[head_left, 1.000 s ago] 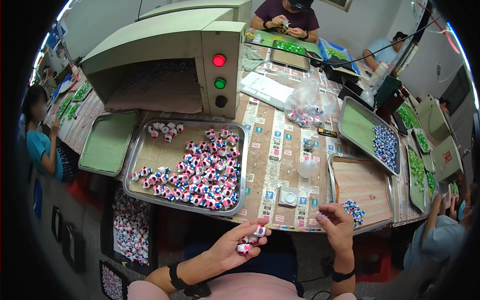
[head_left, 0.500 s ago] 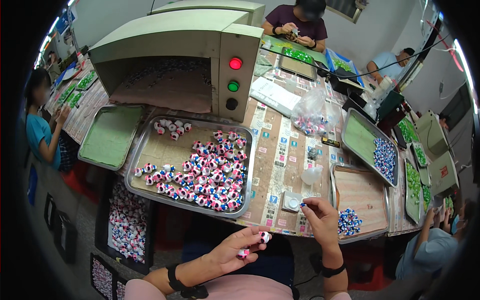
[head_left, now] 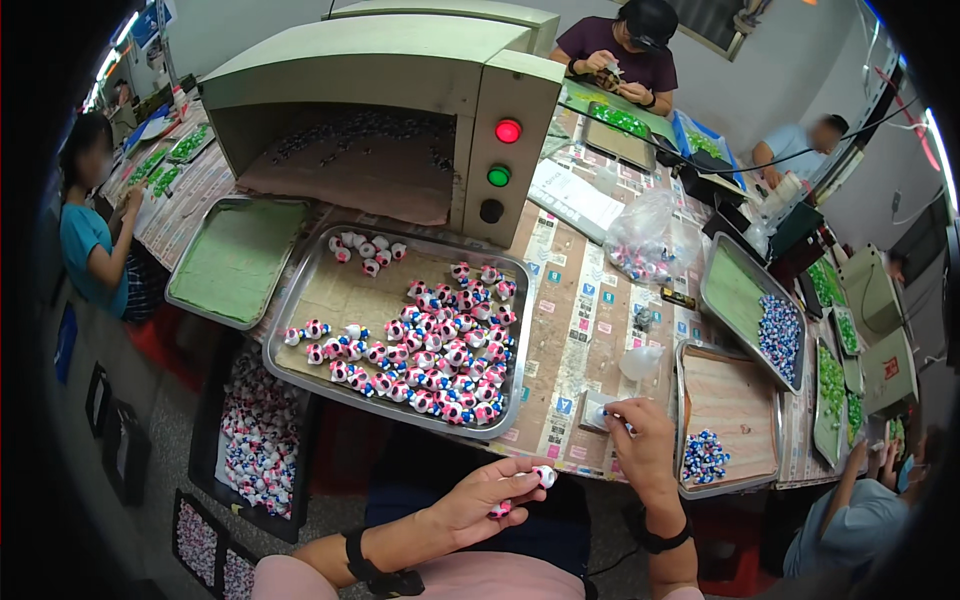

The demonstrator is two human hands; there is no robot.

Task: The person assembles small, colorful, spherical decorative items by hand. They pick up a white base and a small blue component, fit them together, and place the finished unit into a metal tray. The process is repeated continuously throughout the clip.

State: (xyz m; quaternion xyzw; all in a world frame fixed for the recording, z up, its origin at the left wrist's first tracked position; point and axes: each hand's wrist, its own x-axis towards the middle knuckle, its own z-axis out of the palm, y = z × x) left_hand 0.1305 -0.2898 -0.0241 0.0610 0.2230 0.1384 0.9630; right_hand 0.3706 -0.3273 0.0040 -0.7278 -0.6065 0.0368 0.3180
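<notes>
My left hand (head_left: 472, 512) is closed around two small white-and-pink toy heads; the upper toy head (head_left: 544, 477) sticks out past the fingertips, white side showing, and the lower toy head (head_left: 500, 509) rests against the curled fingers. Pinched in my right hand (head_left: 645, 440) is a tiny blue-and-white toy part (head_left: 606, 411), mostly covered by the fingertips. It is at a small pale square block (head_left: 593, 408) on the table edge; whether it touches cannot be told. A metal tray (head_left: 400, 425) to the left carries many joined pink, white and blue toy figures (head_left: 450, 350).
Behind the tray stands a beige conveyor oven (head_left: 340, 75) with red and green lights. To the right, a lined tray (head_left: 725, 390) holds small blue parts (head_left: 704, 455). A clear plastic bag (head_left: 640, 235) and translucent bottle (head_left: 640, 362) stand beyond. Co-workers sit around.
My right hand has brought the small blue part onto or just over the pale block. The upper toy head in my left hand has turned, its dark-eyed face now hidden. The view has shifted slightly.
</notes>
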